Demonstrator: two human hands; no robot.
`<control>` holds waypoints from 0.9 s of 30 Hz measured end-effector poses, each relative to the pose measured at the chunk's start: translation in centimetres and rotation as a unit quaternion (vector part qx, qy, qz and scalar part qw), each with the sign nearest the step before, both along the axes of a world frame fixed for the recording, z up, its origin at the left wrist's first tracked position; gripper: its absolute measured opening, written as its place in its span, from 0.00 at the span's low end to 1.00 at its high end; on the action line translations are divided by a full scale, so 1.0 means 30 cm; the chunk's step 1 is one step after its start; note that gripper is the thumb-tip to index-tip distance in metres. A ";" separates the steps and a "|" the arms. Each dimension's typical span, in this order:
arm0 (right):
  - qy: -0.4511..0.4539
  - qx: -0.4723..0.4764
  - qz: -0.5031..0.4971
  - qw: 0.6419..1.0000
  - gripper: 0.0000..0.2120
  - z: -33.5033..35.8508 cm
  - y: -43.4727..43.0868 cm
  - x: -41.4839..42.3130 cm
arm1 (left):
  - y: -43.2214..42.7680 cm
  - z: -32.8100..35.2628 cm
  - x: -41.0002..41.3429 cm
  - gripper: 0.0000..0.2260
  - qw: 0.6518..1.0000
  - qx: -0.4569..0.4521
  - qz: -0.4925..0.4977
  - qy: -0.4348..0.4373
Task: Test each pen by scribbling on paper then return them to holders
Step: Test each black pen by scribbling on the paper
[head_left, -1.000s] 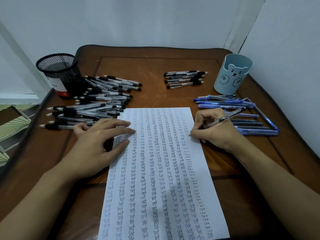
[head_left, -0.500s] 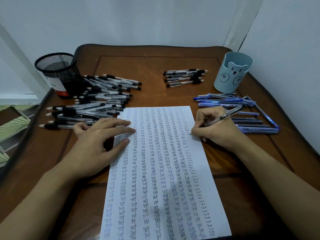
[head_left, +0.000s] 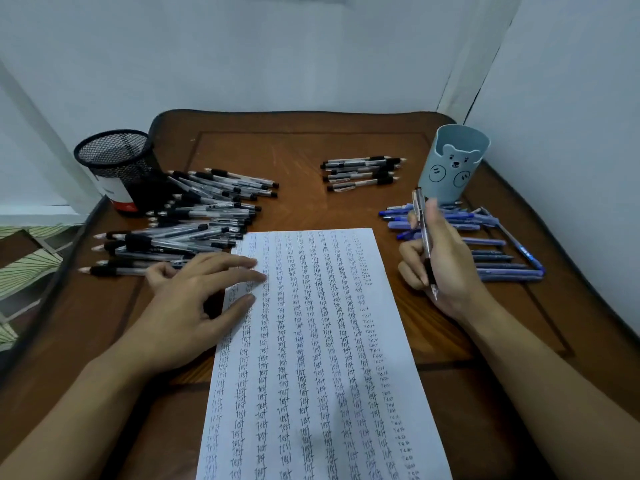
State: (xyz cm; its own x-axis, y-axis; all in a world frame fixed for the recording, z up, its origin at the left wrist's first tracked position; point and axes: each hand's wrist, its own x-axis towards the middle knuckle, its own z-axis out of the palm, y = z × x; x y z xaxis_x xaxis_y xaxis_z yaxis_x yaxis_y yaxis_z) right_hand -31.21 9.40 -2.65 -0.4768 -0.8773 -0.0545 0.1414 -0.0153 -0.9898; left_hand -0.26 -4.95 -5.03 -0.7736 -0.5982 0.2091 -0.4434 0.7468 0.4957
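Observation:
A white sheet of paper (head_left: 311,341) filled with columns of the word "test" lies in the middle of the brown table. My left hand (head_left: 194,299) presses flat on the sheet's left edge, fingers straight. To the right of the sheet, my right hand (head_left: 440,261) is lifted off the paper and grips a clear pen with a black grip (head_left: 423,230), held nearly upright with its tip pointing down toward me. A black mesh holder (head_left: 114,168) stands at the back left. At the back right stands a light-blue bear holder (head_left: 453,164).
A large heap of black pens (head_left: 194,220) lies left of the paper. A small row of black pens (head_left: 360,173) lies at the back middle, and several blue pens (head_left: 498,244) lie behind my right hand. White walls enclose the table (head_left: 294,147) at back and right.
My right hand has lifted the pen off the paper's right edge and turned it upright, moving a little to the right. The left hand stays put on the sheet.

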 end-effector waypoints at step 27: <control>0.575 0.101 0.000 0.812 0.12 0.187 -0.242 -0.081 | -0.002 0.003 -0.004 0.14 1.000 -0.011 0.006 0.007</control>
State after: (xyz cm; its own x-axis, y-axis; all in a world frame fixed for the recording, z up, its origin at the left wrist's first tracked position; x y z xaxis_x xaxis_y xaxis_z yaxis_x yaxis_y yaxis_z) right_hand -33.64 2.14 2.96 -0.3142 -0.9061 0.2833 -0.8781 0.1639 -0.4496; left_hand -0.37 -5.02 -4.94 -0.7633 -0.6026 0.2328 -0.4457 0.7521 0.4855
